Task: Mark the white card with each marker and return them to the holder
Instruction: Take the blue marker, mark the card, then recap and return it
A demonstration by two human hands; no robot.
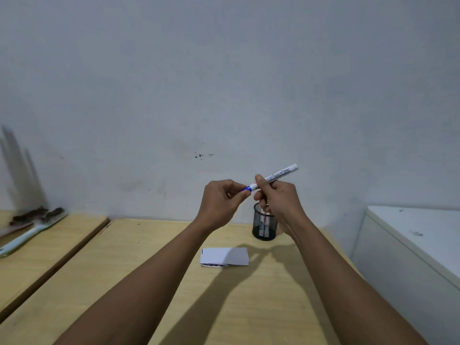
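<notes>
- The long pale wooden table (154,282) runs away from the wearer, and both bare forearms reach out over it, raised well clear of its top, so the work is done in the air, not on the surface.
- The small white rectangular card (224,256) lies flat on the table below and between the hands, close enough to be reached for marking. A short blue line shows at its upper left corner, and dark scribble along its near edge is too blurred to read. Shadow from the arms covers its right part.
- The left hand (220,202) pinches its fingertips together on the blue cap end of the white-barrelled board marker (272,177), seemingly to pull the cap off or press it on; which one cannot be told.
- The right hand (278,197) is wrapped firmly round the marker's barrel, bracing it against that pull or push. The barrel tilts up to the right, its tail end poking out beyond the knuckles.
- The black round wire-mesh pen holder (261,225) stands upright on the table just behind the card, partly hidden by the right hand; pale shapes, probably more markers, show dimly through its mesh.
- At the far left, a pale-handled brush (32,232) lies on a neighbouring wooden board, its handle cut off by the frame edge.
</notes>
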